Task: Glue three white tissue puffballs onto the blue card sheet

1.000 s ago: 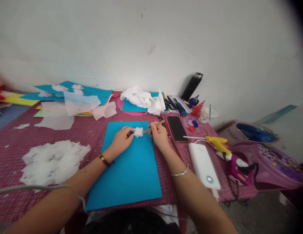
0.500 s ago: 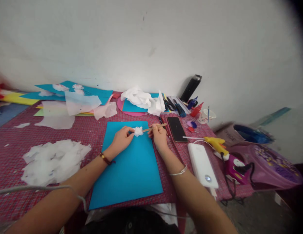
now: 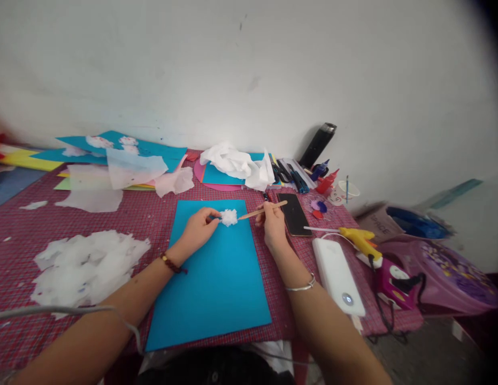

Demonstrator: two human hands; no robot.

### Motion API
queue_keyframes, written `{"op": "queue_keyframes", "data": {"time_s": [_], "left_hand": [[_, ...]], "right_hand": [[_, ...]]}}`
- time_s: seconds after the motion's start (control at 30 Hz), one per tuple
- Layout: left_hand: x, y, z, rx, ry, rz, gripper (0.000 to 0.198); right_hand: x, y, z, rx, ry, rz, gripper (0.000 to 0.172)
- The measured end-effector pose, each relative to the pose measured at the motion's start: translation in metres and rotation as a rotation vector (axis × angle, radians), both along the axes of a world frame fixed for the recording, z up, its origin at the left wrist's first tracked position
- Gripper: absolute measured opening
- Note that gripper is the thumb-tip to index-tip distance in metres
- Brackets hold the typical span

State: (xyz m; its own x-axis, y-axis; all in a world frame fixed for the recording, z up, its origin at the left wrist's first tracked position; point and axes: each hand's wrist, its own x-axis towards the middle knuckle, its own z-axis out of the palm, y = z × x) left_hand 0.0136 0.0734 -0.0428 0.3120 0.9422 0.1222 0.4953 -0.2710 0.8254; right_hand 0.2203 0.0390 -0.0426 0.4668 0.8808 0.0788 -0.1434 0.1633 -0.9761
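Holds a wooden stick point(image 3: 251, 214) in the right hand point(image 3: 274, 224), pinched between thumb and fingers, with the tip at or just beside the right edge of a clump of white paper point(image 3: 229, 217). With the left hand point(image 3: 198, 230), brings thumb and forefinger close together at the opposite edge; cannot tell whether gripping or merely touching. Lies, as to the clump, mid-frame, near the top edge of a blue sheet point(image 3: 216, 278). Looks, in judgement, to be working that edge with the stick; would seem to call next for a light touch of the tip, braced from the left.

Spreads below as a red checked cloth point(image 3: 152, 211), bearing a paper heap point(image 3: 88, 267) at lower left, crumpled tissue point(image 3: 236, 163) at upper centre, and a phone point(image 3: 295, 216), power bank point(image 3: 337, 278) and yellow glue gun point(image 3: 359, 238) towards the right. Ends behind at a pale, marked wall point(image 3: 232, 69); shows a pink tub point(image 3: 441, 278) at far right.
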Motion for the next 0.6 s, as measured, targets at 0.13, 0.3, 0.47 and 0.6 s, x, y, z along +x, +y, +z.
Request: {"op": "queue_keyframes", "data": {"time_s": [0.13,0.3,0.47,0.6], "left_hand": [[0.0001,-0.0008,0.0017,-0.002,0.015,-0.004,0.019],[0.0,-0.0017,0.0031,0.012,0.018,-0.019,0.018],[-0.0012,0.0,-0.0005,0.005,0.001,-0.025,0.02],[-0.0017,0.0011,-0.0027,0.009,-0.018,-0.032,0.019]], "right_hand": [[-0.0045,-0.001,-0.0039,-0.021,-0.092,0.116,0.033],[-0.0035,-0.0013,-0.0056,-0.019,-0.132,0.119,0.032],[-0.0003,-0.0003,-0.0016,0.009,-0.079,0.035,0.034],[-0.0003,0.0003,-0.0014,0.017,-0.079,0.011,0.034]]}}
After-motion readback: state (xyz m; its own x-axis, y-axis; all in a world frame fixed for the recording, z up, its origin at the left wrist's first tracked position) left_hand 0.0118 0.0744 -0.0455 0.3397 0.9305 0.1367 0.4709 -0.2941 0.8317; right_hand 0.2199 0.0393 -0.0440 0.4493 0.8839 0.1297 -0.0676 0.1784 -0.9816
